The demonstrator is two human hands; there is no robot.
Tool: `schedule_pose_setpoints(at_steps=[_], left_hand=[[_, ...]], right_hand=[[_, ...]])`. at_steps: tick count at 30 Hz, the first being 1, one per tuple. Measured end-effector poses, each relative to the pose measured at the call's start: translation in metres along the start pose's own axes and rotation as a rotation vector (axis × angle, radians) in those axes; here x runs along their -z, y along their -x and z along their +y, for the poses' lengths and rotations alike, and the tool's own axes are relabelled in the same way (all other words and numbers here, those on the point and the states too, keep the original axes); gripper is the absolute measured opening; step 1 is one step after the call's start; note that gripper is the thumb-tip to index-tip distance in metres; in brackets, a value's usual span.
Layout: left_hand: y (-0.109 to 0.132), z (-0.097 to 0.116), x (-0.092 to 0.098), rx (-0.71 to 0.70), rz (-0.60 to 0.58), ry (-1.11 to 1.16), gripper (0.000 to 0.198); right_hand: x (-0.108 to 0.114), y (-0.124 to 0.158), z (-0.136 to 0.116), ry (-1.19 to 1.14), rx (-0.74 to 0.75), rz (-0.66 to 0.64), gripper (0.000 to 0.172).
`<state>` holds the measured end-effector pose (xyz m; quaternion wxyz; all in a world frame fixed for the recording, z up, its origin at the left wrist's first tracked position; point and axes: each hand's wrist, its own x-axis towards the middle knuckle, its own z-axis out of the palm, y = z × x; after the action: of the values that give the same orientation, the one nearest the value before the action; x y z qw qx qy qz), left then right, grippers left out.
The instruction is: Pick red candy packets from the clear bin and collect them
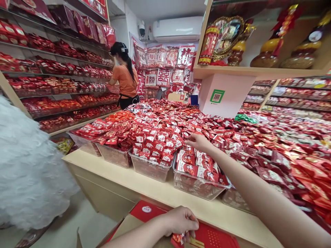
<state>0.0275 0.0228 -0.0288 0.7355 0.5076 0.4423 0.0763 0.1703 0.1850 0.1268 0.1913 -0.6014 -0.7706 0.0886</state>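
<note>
Low in front, my left hand (181, 221) is closed around a small red candy packet (178, 240) above an open cardboard box (147, 222) with red flaps. My right hand (198, 142) reaches far across the counter, over the back edge of a clear plastic bin (199, 187) of red-and-white candy packets (186, 168). Its fingers stretch left, close to the packets, and I see nothing held in them. Left of that stands another clear bin (151, 168), heaped with small red packets (155, 144).
More bins and piles of red packets (274, 175) cover the wooden counter (103, 172). A person in orange (126, 81) stands by the left shelves (64, 93). A fluffy white garment (31, 165) is close on the left. A shelf unit (230, 71) overhangs the right side.
</note>
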Motion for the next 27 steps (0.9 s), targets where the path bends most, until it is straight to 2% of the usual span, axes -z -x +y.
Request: schedule_pose_setpoints(at_steps=[3,7,11,19,23,25,27], left_hand=[[0.000,0.000,0.000,-0.002,-0.011,-0.003,0.020],[0.001,0.000,-0.001,-0.020,0.003,-0.018,0.010],[-0.001,-0.002,-0.003,-0.034,0.044,-0.032,0.006],[0.005,0.002,-0.005,-0.057,0.044,-0.087,0.008],[0.006,0.003,-0.006,-0.062,0.034,-0.098,0.009],[0.006,0.002,-0.006,-0.065,0.034,-0.104,0.009],[0.007,0.002,-0.006,-0.069,0.043,-0.113,0.009]], right_hand=[[-0.010,-0.008,-0.013,-0.059,-0.045,-0.051,0.057],[-0.014,-0.019,-0.020,-0.103,-0.094,-0.119,0.065],[-0.013,-0.026,-0.023,-0.185,-0.109,-0.133,0.060],[-0.028,-0.043,-0.028,-0.326,-0.004,-0.061,0.048],[-0.036,-0.043,-0.032,-0.439,-0.047,-0.042,0.046],[-0.039,-0.039,-0.036,-0.429,-0.093,-0.028,0.048],[-0.040,-0.033,-0.043,-0.317,-0.100,-0.008,0.053]])
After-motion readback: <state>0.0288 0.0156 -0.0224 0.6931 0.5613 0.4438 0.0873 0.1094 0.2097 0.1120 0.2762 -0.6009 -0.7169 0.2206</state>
